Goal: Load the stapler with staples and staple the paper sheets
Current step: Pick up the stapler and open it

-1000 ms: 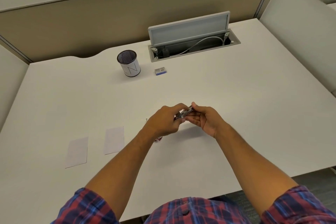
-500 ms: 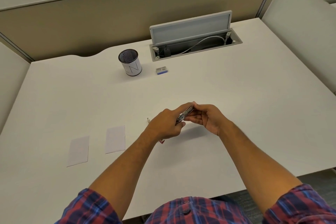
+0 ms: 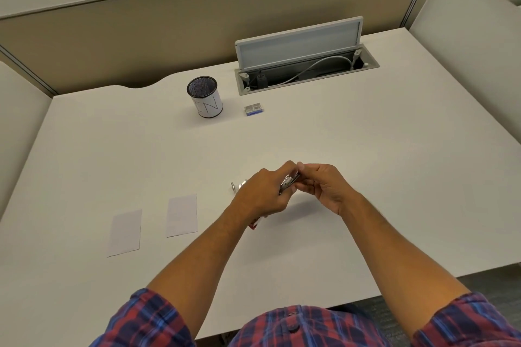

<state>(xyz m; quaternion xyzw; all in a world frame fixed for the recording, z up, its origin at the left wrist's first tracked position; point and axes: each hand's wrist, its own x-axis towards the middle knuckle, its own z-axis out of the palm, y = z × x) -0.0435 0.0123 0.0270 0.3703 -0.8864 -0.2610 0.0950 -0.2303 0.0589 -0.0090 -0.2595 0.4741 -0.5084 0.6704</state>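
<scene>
Just nearer the person than the mesh pen cup (image 3: 205,100), well apart from it toward the front edge of the white worktop (image 3: 366,163), both hands meet above the surface around a small metal stapler (image 3: 288,184); the left hand (image 3: 260,197) has its fingers curled round the stapler's lower part, gripping it, while the right hand (image 3: 324,187) has thumb and fingertips pinched on its upper end, the other fingers folded in beneath; the stapler is tilted, its far end raised, and whether its magazine is open I cannot tell, as the hands cover most of it; a small red piece (image 3: 254,225) shows beneath the left wrist, too hidden to identify; a few loose bits of metal, perhaps staples (image 3: 237,186), lie on the worktop just beyond the left hand's knuckles; two small paper sheets (image 3: 181,215) lie flat side by side, nearer than the pen cup and to its left, apart from each other and well apart from the hands; a little blue-and-grey staple box (image 3: 254,109) sits just to the right of the pen cup; behind that, a cable hatch (image 3: 307,70) stands open with its lid raised and a grey cable inside; both forearms are bare, the plaid sleeves (image 3: 146,321) pushed up.
</scene>
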